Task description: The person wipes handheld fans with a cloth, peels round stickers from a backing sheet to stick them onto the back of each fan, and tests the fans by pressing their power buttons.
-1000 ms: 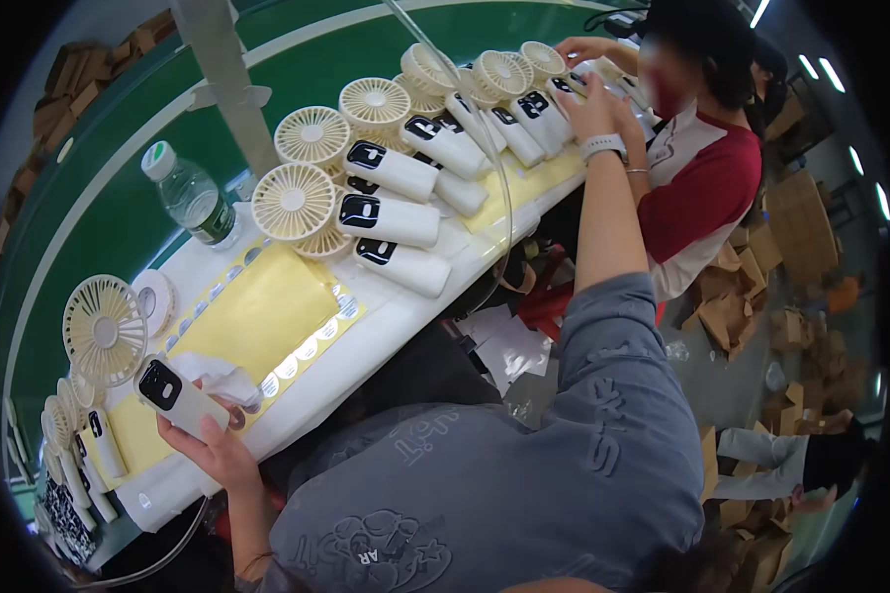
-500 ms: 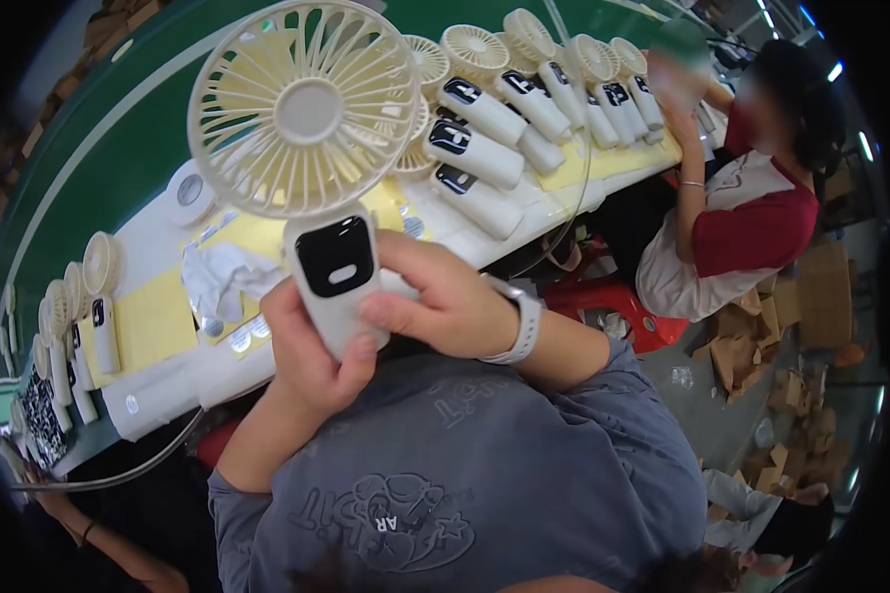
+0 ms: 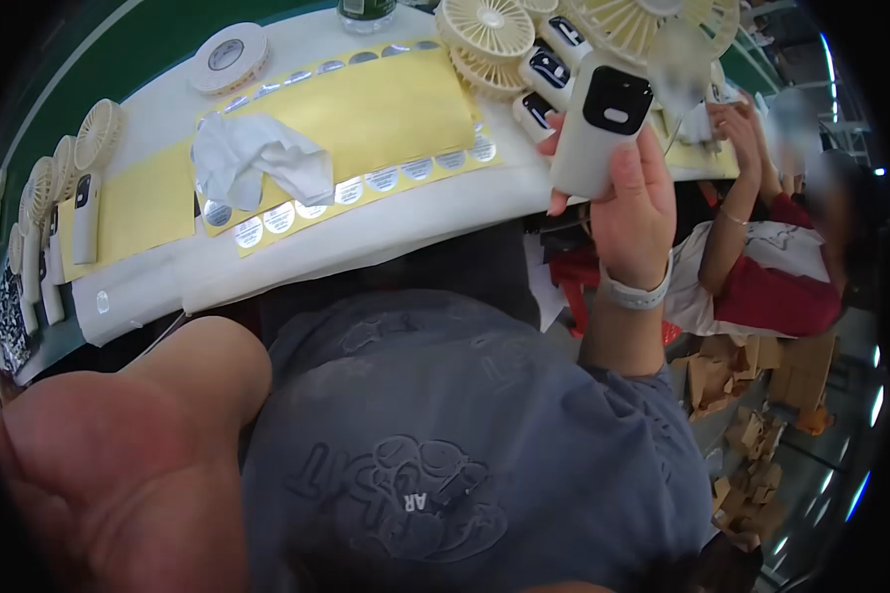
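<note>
My right hand (image 3: 638,212) is wrapped round the handle of a cream handheld fan (image 3: 583,158), holding it out over the table's right part. The handle has a glossy black panel with a pale oval button facing me; the round grille is cut by the upper edge of the view. My left hand (image 3: 119,465) is raised close to the camera at the lower left, palm large in view, apart from the fan. Its fingers are mostly outside the view or lost in the dark edge. Several similar fans (image 3: 487,25) lie just left of the held one.
On the white-covered table (image 3: 366,232) lie yellow sheets with round silver stickers (image 3: 386,109), a crumpled white cloth (image 3: 257,163) and a tape roll (image 3: 227,57). More fans (image 3: 86,217) stand at the left. A bottle (image 3: 366,12) is at the back. A co-worker (image 3: 761,257) sits at right.
My right hand has carried the fan right, away from my chest. My left hand has let go of it and come up toward the camera at lower left. The view has shifted.
</note>
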